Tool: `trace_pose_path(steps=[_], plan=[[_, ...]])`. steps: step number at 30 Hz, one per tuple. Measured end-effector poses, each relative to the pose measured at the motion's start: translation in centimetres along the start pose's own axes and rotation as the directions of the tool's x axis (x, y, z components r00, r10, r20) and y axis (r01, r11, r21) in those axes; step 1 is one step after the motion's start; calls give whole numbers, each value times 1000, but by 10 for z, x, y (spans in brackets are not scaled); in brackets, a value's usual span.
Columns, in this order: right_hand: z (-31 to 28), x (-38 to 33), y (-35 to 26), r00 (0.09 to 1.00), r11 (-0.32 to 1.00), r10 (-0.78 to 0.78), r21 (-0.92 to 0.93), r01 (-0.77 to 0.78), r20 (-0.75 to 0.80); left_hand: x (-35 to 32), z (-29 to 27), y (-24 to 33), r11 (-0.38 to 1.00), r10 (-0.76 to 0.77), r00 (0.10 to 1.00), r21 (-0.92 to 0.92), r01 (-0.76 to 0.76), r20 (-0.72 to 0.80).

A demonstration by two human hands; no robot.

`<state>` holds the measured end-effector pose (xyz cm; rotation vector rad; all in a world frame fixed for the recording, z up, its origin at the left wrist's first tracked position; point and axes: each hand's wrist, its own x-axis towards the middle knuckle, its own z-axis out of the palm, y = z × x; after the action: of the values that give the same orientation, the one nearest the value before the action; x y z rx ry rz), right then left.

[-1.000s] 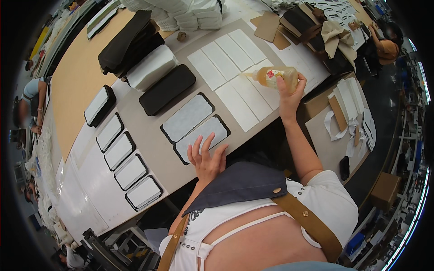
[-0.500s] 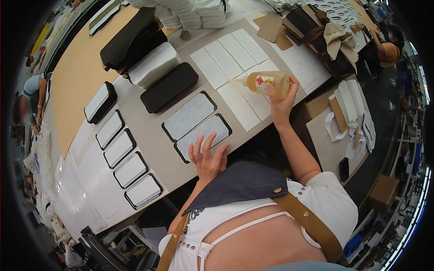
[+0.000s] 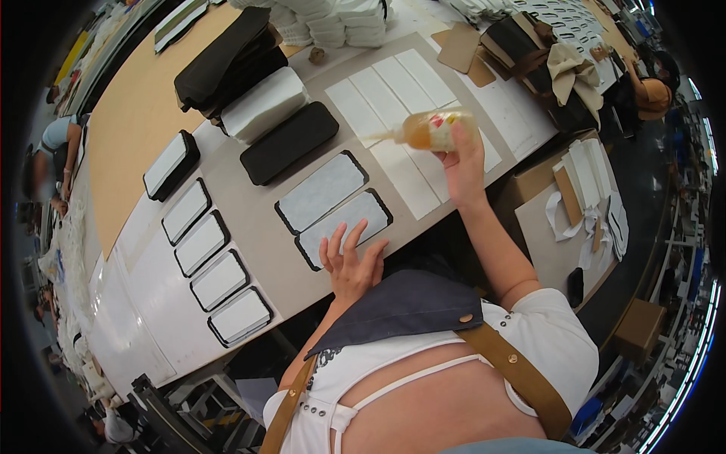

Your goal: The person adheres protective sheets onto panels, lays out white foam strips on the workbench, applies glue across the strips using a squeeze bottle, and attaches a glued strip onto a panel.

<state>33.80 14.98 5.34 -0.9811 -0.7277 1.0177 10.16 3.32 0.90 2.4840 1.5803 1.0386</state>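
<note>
My right hand (image 3: pixel 463 170) is wrapped round a squeeze bottle (image 3: pixel 435 130) of amber liquid, tilted on its side with its thin nozzle pointing left. The bottle is above several white rectangular panels (image 3: pixel 412 178) laid side by side on the table. My left hand (image 3: pixel 352 263), fingers spread, rests at the nearer of two pale grey panels with black edges (image 3: pixel 352 219). The other grey panel (image 3: pixel 321 189) lies just beyond it. Behind these is a stack of black rounded pieces (image 3: pixel 291 144).
A white stack (image 3: pixel 266 106) and dark folded pieces (image 3: pixel 227 60) stand farther back. Several black-edged white pieces (image 3: pixel 203 246) line the left. Brown and dark leather pieces (image 3: pixel 522 57) are at the back right. A lower board (image 3: pixel 544 227) holds white strips. Other people work at far left and far right.
My right hand has swung the bottle left and slightly up, tipping it more nearly level. My left hand stays spread by the grey panel. The whole view has shifted slightly.
</note>
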Motion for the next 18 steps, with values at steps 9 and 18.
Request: trace_pose_path(steps=[9, 18], plan=[[-34, 134, -33, 979, 974, -151, 151, 172, -140, -1, 0, -2, 999, 26, 999, -38, -27, -47], [-41, 183, -5, 926, 934, -280, -296, 201, -254, -1, 1, -2, 999, -2, 998, -41, -1, -69]])
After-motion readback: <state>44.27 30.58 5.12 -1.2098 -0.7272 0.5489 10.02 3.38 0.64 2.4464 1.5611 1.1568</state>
